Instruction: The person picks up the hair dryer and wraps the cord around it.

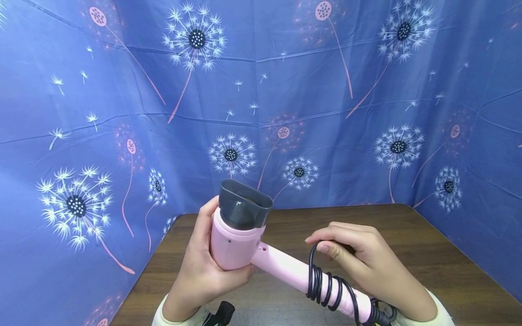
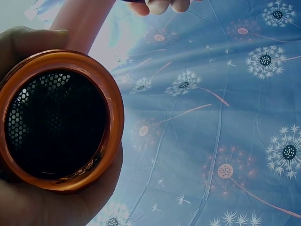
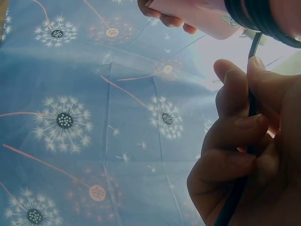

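A pink hair dryer (image 1: 234, 249) is held up over the table, its dark nozzle (image 1: 243, 206) pointing upward. My left hand (image 1: 204, 267) grips it round the barrel. In the left wrist view the round back grille (image 2: 56, 122) shows inside a shiny orange-looking rim. The handle (image 1: 285, 267) slants down to the right, with a black cord (image 1: 326, 287) wound round its lower part in several loops. Beside the handle, my right hand (image 1: 363, 258) pinches the cord between thumb and fingers; in the right wrist view the cord (image 3: 252, 101) runs down through the curled fingers.
The brown wooden table (image 1: 408, 240) lies beneath both hands. A blue curtain (image 1: 261, 90) printed with dandelions stands round its back and sides. A black strap piece (image 1: 222, 312) shows at the left wrist.
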`<action>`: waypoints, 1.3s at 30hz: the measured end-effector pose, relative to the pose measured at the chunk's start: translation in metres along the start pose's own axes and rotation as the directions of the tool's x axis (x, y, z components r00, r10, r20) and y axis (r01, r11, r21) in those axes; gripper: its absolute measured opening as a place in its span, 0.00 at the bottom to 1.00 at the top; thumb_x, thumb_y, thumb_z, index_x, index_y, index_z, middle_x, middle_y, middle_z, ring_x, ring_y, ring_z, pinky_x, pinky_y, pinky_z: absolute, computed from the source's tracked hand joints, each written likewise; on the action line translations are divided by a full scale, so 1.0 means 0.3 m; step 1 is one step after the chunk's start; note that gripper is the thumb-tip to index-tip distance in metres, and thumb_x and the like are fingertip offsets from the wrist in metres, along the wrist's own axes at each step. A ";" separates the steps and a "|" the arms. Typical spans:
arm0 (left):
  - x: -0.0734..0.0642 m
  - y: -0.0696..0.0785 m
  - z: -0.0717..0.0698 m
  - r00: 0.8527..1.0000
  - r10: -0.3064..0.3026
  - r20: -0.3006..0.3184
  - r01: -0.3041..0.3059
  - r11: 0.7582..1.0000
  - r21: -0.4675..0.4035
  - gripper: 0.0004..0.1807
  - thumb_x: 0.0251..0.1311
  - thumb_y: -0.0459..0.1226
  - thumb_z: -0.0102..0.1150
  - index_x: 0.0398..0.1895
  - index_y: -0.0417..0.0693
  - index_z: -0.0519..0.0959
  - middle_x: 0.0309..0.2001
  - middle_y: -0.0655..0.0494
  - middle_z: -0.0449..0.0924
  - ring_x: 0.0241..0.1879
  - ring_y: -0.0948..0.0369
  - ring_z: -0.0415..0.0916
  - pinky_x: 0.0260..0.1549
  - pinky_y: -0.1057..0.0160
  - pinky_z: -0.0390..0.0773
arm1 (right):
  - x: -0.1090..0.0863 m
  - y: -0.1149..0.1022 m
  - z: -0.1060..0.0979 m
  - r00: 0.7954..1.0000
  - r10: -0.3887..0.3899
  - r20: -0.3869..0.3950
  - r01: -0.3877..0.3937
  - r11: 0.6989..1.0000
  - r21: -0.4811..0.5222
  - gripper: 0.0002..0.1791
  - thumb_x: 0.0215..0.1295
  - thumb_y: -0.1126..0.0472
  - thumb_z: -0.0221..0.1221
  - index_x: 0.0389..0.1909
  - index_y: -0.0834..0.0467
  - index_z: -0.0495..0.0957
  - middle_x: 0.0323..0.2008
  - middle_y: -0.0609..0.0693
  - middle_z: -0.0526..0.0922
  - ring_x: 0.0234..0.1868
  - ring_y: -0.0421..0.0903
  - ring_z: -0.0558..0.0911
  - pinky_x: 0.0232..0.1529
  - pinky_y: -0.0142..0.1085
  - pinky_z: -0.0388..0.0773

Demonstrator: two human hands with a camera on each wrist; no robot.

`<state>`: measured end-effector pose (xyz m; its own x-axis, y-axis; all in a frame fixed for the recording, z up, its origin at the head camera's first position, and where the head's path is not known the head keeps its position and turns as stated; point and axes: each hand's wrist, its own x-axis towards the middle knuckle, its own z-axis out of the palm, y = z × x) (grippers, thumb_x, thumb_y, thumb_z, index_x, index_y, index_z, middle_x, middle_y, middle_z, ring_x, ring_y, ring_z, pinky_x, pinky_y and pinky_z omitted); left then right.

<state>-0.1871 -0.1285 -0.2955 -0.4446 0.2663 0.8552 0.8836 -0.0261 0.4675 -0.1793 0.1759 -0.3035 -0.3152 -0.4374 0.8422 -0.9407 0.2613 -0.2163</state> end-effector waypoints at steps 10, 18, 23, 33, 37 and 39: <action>0.004 0.004 0.002 1.000 -0.005 -0.024 0.003 0.996 -0.092 0.64 0.26 0.18 0.77 0.76 0.36 0.58 0.56 0.39 0.77 0.48 0.49 0.79 0.48 0.58 0.80 | 0.006 0.018 0.013 0.999 -0.044 0.004 0.044 0.999 0.014 0.21 0.64 0.78 0.60 0.52 0.54 0.84 0.30 0.39 0.79 0.29 0.32 0.76 0.32 0.22 0.73; 0.004 0.007 0.003 0.997 -0.003 -0.071 -0.005 0.993 -0.122 0.65 0.25 0.18 0.77 0.76 0.36 0.57 0.56 0.36 0.76 0.48 0.49 0.79 0.49 0.58 0.81 | 0.016 0.014 0.038 0.999 -0.041 0.014 0.041 0.999 0.034 0.20 0.65 0.78 0.58 0.52 0.56 0.84 0.29 0.39 0.78 0.30 0.32 0.76 0.33 0.22 0.73; 0.004 0.005 0.004 0.995 0.009 -0.104 -0.022 0.992 -0.128 0.64 0.27 0.18 0.78 0.76 0.35 0.57 0.56 0.35 0.77 0.48 0.49 0.80 0.48 0.58 0.82 | 0.022 0.001 0.044 1.000 -0.001 0.020 0.001 1.000 -0.005 0.20 0.67 0.76 0.58 0.53 0.53 0.84 0.37 0.39 0.84 0.34 0.33 0.80 0.37 0.23 0.76; 0.004 -0.002 0.011 0.988 0.012 -0.152 -0.033 0.990 -0.138 0.62 0.27 0.17 0.76 0.75 0.34 0.57 0.56 0.37 0.77 0.48 0.50 0.81 0.46 0.58 0.84 | 0.015 0.016 0.063 0.999 0.019 0.027 -0.017 0.999 -0.051 0.14 0.70 0.73 0.59 0.49 0.55 0.85 0.38 0.45 0.88 0.36 0.34 0.81 0.39 0.24 0.77; 0.006 -0.005 0.013 0.985 0.015 -0.172 -0.036 0.992 -0.124 0.62 0.27 0.17 0.76 0.75 0.34 0.57 0.56 0.37 0.77 0.49 0.50 0.81 0.47 0.59 0.83 | 0.000 0.034 0.075 0.999 -0.029 -0.014 0.028 0.999 -0.037 0.14 0.67 0.75 0.60 0.49 0.60 0.84 0.38 0.50 0.88 0.38 0.36 0.83 0.39 0.25 0.78; 0.007 -0.004 0.015 0.983 0.012 -0.181 -0.035 0.992 -0.124 0.62 0.28 0.17 0.76 0.75 0.35 0.57 0.56 0.37 0.77 0.49 0.50 0.80 0.47 0.59 0.83 | -0.006 0.042 0.080 0.998 -0.048 -0.034 0.046 0.997 -0.055 0.16 0.60 0.76 0.63 0.49 0.62 0.84 0.38 0.52 0.89 0.39 0.36 0.85 0.40 0.25 0.79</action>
<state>-0.1886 -0.1236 -0.2954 -0.4533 0.0869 0.8871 0.8735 -0.1547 0.4615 -0.1936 0.1594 -0.3197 -0.2651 -0.4202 0.8679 -0.9460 0.2875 -0.1498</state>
